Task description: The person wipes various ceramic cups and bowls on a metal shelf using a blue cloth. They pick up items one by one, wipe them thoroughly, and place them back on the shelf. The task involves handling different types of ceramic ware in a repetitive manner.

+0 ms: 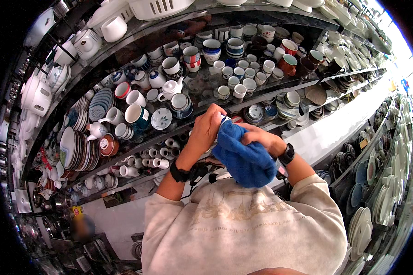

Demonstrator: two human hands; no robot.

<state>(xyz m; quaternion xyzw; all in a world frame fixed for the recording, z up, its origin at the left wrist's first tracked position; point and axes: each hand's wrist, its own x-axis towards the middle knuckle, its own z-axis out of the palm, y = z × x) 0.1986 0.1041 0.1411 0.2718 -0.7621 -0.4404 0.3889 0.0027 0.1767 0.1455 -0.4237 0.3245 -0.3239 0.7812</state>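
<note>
My left hand [206, 128] grips a small white-and-blue ceramic piece [224, 118], mostly covered by fingers and cloth, so its kind is unclear. Around the piece's other side, my right hand [264, 139] holds a blue cloth [242, 151], which hangs down in front of my chest. Both hands are close together, just in front of the shelf edge. Beyond them on the dark shelf stand small cups [240, 91], a white teapot [170, 90] and a floral saucer [161, 119].
Stacked plates [78, 148] and a brown lidded pot [108, 145] stand at the shelf's left. White casseroles [36, 95] line the upper shelf. Lower down are small mugs [160, 163]. More plates [360, 228] fill a rack on the right, across a pale aisle floor [316, 142].
</note>
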